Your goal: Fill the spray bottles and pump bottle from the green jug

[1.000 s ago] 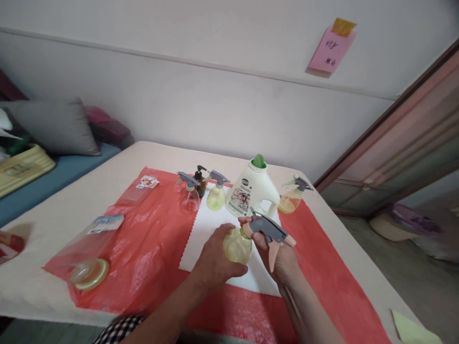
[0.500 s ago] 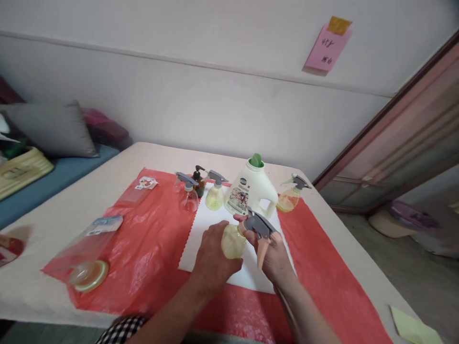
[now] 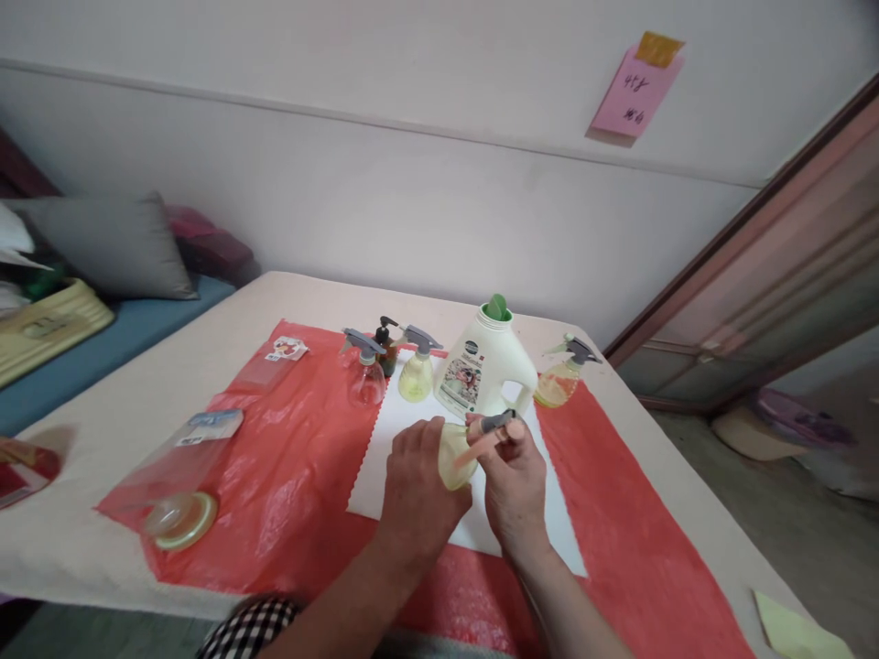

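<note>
My left hand (image 3: 420, 490) is wrapped round the body of a small yellow spray bottle (image 3: 454, 455) held just above the white sheet (image 3: 398, 437). My right hand (image 3: 514, 480) grips the bottle's grey trigger head (image 3: 500, 425), whose pink lever points left across the bottle. Both hands are closed. Behind them stands a white detergent jug (image 3: 484, 373) with an open green cap. Further spray bottles stand at the back: a clear one (image 3: 365, 375), a yellow one (image 3: 416, 371) and another yellow one (image 3: 561, 383) at the right.
A dark pump bottle (image 3: 385, 347) stands between the back sprayers. Red plastic (image 3: 275, 458) covers the table. A bagged item with a round lid (image 3: 177, 517) lies front left, a small packet (image 3: 283, 351) further back. A bed with a grey pillow (image 3: 110, 247) is at left.
My right hand has turned the trigger head round on the bottle, so the lever now points left instead of down-right. Both hands stayed over the white sheet.
</note>
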Action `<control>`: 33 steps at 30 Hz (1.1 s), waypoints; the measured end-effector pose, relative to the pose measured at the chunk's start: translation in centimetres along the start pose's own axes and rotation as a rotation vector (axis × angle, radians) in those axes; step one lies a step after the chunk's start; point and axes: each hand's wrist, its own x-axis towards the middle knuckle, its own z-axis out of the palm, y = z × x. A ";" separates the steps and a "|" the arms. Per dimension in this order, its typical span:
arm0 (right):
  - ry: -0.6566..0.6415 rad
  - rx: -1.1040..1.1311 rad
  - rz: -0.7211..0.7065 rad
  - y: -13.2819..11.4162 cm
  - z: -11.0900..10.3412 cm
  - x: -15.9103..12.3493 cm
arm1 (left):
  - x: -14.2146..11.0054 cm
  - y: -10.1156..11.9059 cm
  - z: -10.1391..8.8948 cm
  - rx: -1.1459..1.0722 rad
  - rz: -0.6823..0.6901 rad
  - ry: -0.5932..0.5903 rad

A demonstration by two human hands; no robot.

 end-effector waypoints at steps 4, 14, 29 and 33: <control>0.109 0.026 0.057 0.4 0.8 -0.5 | -0.3 0.4 0.2 -0.028 -0.016 -0.040; 0.082 0.041 0.160 -0.2 -0.2 -0.1 | 0.3 0.4 -0.8 -0.340 -0.015 -0.356; -0.409 0.269 0.395 -2.3 -3.5 2.2 | 1.1 0.2 -2.5 -1.019 -0.339 -0.803; -0.409 0.302 0.420 -2.4 -3.5 2.3 | 1.3 0.6 -2.7 -1.000 -0.284 -0.827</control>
